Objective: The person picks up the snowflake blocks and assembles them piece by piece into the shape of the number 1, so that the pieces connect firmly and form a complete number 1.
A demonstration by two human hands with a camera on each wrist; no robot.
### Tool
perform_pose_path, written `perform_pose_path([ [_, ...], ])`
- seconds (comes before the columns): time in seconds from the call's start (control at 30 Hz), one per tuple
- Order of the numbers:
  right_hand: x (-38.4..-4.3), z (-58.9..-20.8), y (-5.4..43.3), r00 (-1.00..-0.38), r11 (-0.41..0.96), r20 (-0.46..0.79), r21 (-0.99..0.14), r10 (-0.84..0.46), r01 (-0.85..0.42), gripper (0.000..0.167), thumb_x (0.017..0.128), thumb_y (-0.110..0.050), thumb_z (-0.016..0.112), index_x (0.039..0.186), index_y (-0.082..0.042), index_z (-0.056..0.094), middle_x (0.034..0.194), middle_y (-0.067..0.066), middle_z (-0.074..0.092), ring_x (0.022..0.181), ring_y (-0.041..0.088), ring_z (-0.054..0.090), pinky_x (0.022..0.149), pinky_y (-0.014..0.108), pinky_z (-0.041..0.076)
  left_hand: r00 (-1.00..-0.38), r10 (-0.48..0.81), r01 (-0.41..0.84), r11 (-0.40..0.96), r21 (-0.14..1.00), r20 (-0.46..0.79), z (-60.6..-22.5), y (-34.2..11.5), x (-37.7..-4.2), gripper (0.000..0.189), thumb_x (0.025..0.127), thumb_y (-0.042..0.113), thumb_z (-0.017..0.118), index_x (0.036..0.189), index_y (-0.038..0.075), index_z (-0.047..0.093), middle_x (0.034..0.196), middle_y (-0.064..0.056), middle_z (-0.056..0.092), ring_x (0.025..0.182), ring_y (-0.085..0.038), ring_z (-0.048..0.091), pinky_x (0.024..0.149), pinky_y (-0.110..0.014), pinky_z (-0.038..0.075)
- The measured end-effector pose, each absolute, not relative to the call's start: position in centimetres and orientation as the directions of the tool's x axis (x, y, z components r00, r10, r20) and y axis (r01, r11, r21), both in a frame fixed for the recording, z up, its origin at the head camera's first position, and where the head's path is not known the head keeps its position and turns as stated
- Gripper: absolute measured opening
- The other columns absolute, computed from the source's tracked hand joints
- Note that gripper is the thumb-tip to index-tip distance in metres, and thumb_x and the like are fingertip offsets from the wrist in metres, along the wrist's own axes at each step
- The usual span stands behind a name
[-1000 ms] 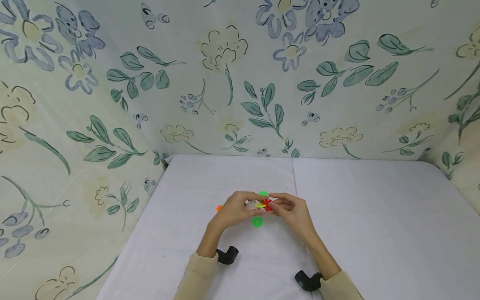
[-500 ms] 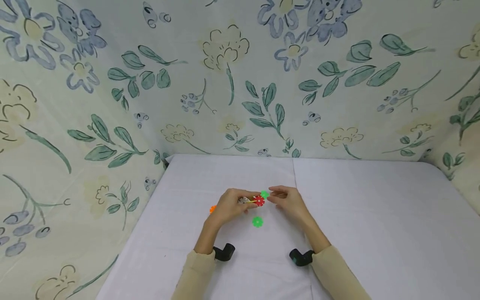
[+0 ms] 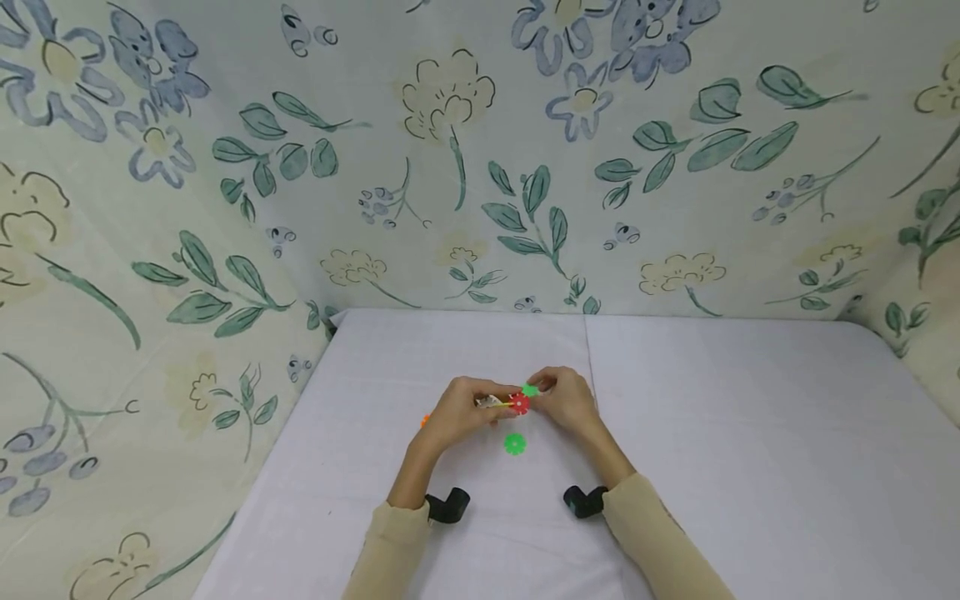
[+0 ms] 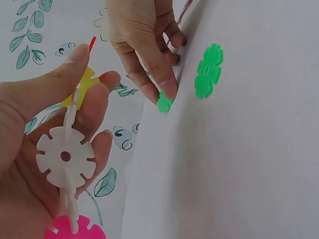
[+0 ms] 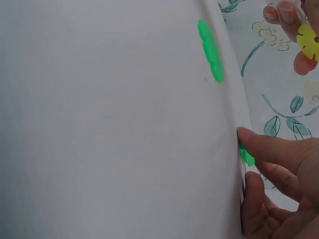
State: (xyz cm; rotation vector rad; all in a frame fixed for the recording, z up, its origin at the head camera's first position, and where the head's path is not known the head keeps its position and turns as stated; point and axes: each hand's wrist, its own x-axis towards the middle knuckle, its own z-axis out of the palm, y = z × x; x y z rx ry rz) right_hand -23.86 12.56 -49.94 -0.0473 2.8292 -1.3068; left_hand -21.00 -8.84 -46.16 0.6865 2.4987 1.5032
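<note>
My left hand (image 3: 453,417) holds a chain of interlocking flower-shaped discs, with thumb and fingers around its yellow disc (image 4: 89,80). A red disc (image 3: 519,405) sits at the chain's right end in the head view. White discs (image 4: 82,158) run along the palm to a pink disc (image 4: 87,232) in the left wrist view. My right hand (image 3: 567,402) pinches a green disc (image 4: 163,103) at the tabletop, thumb and finger partly covering it. Another green disc (image 3: 514,444) lies flat on the cloth nearer to me, between the hands.
The table (image 3: 735,433) wears a white cloth with a fold line. Behind and to the left hangs a floral curtain (image 3: 442,225). An orange disc (image 3: 425,421) shows beside the left hand, partly hidden. A black wrist mount (image 3: 448,505) juts from each sleeve.
My right hand has let go of the red disc and moved to the far green disc, which it now pinches. My left hand has shifted slightly left with the chain.
</note>
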Motion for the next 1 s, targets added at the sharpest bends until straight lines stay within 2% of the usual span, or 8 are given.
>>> perform_pose_path([
  [0.27, -22.6, -49.8, 13.8, -0.993, 0.595, 0.031, -0.798, -0.114, -0.093, 0.024, 0.087, -0.005, 0.082, 0.111, -0.005, 0.079, 0.083, 0.009, 0.067, 0.073, 0.016, 0.057, 0.064, 0.025, 0.046, -0.889, 0.446, 0.292, 0.367, 0.883, 0.109, -46.1, -8.9, -20.9, 0.03, 0.087, 0.015, 0.084, 0.117, 0.015, 0.081, 0.109, -0.007, 0.08, 0.073, -0.039, 0.071, 0.06, -0.022, 0.054],
  [0.43, -21.1, -49.4, 15.1, -0.986, 0.449, -0.041, -0.893, -0.163, -0.037, 0.028, 0.091, -0.002, 0.077, 0.118, -0.001, 0.076, 0.089, 0.012, 0.064, 0.078, 0.014, 0.069, 0.069, 0.023, 0.059, -0.892, 0.432, 0.321, 0.401, 0.858, 0.133, -46.1, -8.9, -20.9, 0.029, 0.087, 0.016, 0.085, 0.115, 0.017, 0.081, 0.108, -0.002, 0.081, 0.092, -0.028, 0.073, 0.079, -0.029, 0.055],
  [0.57, -19.8, -48.8, 16.2, -0.977, 0.334, -0.083, -0.942, -0.194, 0.014, 0.031, 0.092, -0.005, 0.076, 0.123, -0.003, 0.074, 0.096, 0.014, 0.072, 0.088, 0.021, 0.077, 0.079, 0.024, 0.062, -0.894, 0.425, 0.327, 0.401, 0.856, 0.143, -46.1, -8.8, -20.9, 0.029, 0.086, 0.018, 0.085, 0.115, 0.017, 0.081, 0.109, -0.001, 0.08, 0.103, -0.021, 0.072, 0.087, -0.032, 0.055],
  [0.7, -18.8, -48.1, 16.8, -0.972, 0.25, -0.032, -0.968, -0.234, -0.028, 0.033, 0.094, -0.004, 0.074, 0.127, -0.001, 0.072, 0.104, 0.02, 0.076, 0.094, 0.026, 0.079, 0.084, 0.028, 0.063, -0.887, 0.441, 0.323, 0.378, 0.867, 0.139, -46.1, -8.8, -20.8, 0.03, 0.087, 0.017, 0.085, 0.116, 0.015, 0.081, 0.112, -0.002, 0.08, 0.103, -0.014, 0.072, 0.084, -0.029, 0.058],
  [0.8, -18.2, -47.8, 17.0, -0.965, 0.21, 0.031, -0.974, -0.26, -0.087, 0.034, 0.095, -0.004, 0.072, 0.129, 0.001, 0.07, 0.11, 0.023, 0.073, 0.096, 0.025, 0.079, 0.085, 0.033, 0.063, -0.879, 0.459, 0.329, 0.382, 0.864, 0.131, -46.1, -8.8, -20.8, 0.029, 0.088, 0.02, 0.084, 0.116, 0.016, 0.081, 0.11, 0.001, 0.08, 0.097, -0.01, 0.07, 0.077, -0.025, 0.055],
  [0.9, -17.7, -47.7, 16.9, -0.966, 0.227, 0.075, -0.965, -0.247, -0.132, 0.034, 0.095, -0.007, 0.074, 0.129, -0.002, 0.071, 0.111, 0.022, 0.074, 0.094, 0.024, 0.079, 0.085, 0.029, 0.063, -0.871, 0.476, 0.332, 0.386, 0.861, 0.122, -46.1, -8.8, -20.9, 0.028, 0.089, 0.023, 0.083, 0.116, 0.017, 0.081, 0.108, 0.003, 0.08, 0.092, -0.01, 0.066, 0.071, -0.022, 0.05],
  [1.0, -17.4, -47.8, 16.7, -0.967, 0.234, 0.106, -0.959, -0.231, -0.161, 0.034, 0.094, -0.01, 0.076, 0.128, -0.004, 0.072, 0.111, 0.02, 0.076, 0.093, 0.029, 0.078, 0.083, 0.024, 0.062, -0.865, 0.488, 0.33, 0.378, 0.865, 0.117, -46.1, -8.7, -20.9, 0.028, 0.089, 0.024, 0.083, 0.116, 0.016, 0.081, 0.107, 0.003, 0.08, 0.089, -0.011, 0.064, 0.069, -0.022, 0.048],
])
